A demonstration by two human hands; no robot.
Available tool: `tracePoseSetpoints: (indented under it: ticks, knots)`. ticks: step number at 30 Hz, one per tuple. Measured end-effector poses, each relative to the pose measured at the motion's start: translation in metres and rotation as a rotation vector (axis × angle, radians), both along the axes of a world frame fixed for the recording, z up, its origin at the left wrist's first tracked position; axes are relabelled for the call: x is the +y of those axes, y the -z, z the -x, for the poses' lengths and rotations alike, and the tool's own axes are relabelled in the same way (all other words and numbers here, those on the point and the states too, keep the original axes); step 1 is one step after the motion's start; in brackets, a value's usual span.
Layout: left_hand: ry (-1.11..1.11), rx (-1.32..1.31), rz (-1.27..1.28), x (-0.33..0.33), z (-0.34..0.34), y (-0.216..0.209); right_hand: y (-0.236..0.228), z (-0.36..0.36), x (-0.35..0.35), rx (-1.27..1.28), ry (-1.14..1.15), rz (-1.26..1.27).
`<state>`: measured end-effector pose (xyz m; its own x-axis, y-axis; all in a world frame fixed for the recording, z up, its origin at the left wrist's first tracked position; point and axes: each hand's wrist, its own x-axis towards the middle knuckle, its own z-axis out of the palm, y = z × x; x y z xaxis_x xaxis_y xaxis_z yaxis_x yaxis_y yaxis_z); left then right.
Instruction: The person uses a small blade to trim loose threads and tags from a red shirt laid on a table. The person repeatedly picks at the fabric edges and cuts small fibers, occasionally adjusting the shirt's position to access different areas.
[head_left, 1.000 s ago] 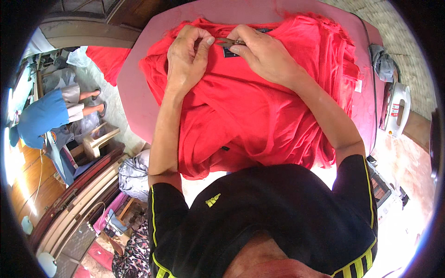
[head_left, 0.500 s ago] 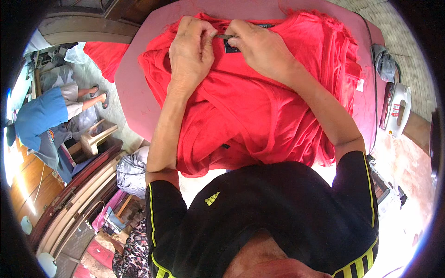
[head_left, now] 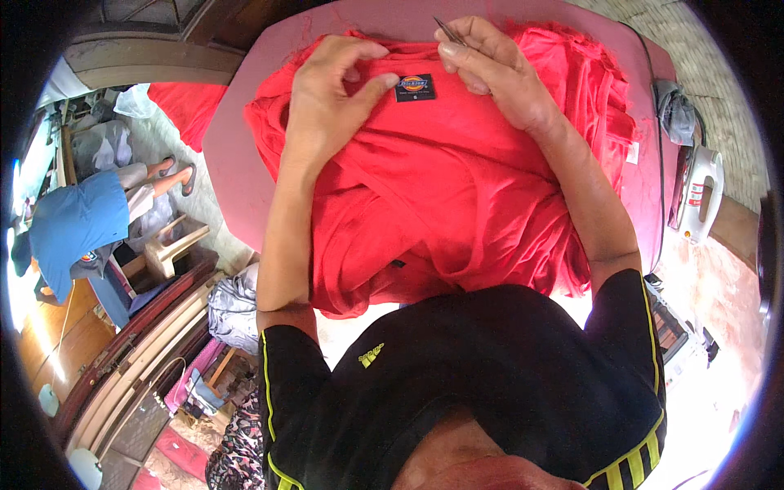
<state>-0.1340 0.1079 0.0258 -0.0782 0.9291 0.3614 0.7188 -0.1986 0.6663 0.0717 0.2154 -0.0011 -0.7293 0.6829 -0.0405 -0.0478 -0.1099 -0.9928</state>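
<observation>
A red garment (head_left: 425,180), bunched in folds with several layers of cloth, is spread over the pink padded table in front of me. A small black label (head_left: 413,91) shows at its neckline. My left hand (head_left: 331,102) rests on the cloth left of the label, thumb and fingers apart, the thumb tip at the label's edge. Raised to the right of the label, my right hand (head_left: 494,69) pinches small dark metal thread snips (head_left: 448,32), their pointed tip aimed up and left. The fingers hide most of the snips.
Loose red threads lie on the pink table (head_left: 237,180). At the right stand a white iron (head_left: 704,192) and a dark cord along the table edge. A person in a blue shirt (head_left: 82,220) is at the far left, by wooden furniture (head_left: 167,249). More red cloth (head_left: 189,110) hangs beside the table.
My right hand has lifted away up and right with the snips, uncovering the label. My left hand's fingers have spread apart. The person in blue has shifted slightly.
</observation>
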Motion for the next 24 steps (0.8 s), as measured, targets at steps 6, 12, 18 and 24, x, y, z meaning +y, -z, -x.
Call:
tracePoseSetpoints:
  ticks: [6, 12, 18, 24]
  knots:
    - [-0.079, -0.318, 0.074, 0.003, 0.026, 0.004, 0.002, 0.003, -0.002, -0.005, 0.042, -0.037]
    - [-0.267, -0.448, -0.105, -0.04, 0.057, -0.022, 0.012, 0.01, -0.008, -0.115, 0.041, -0.337]
    - [-0.343, 0.004, -0.06, -0.07, 0.049, 0.006, 0.002, 0.041, -0.02, -0.087, -0.11, -0.801]
    - [-0.367, -0.147, -0.11, -0.087, 0.063, 0.018, 0.008, 0.044, -0.02, -0.118, -0.051, -0.598]
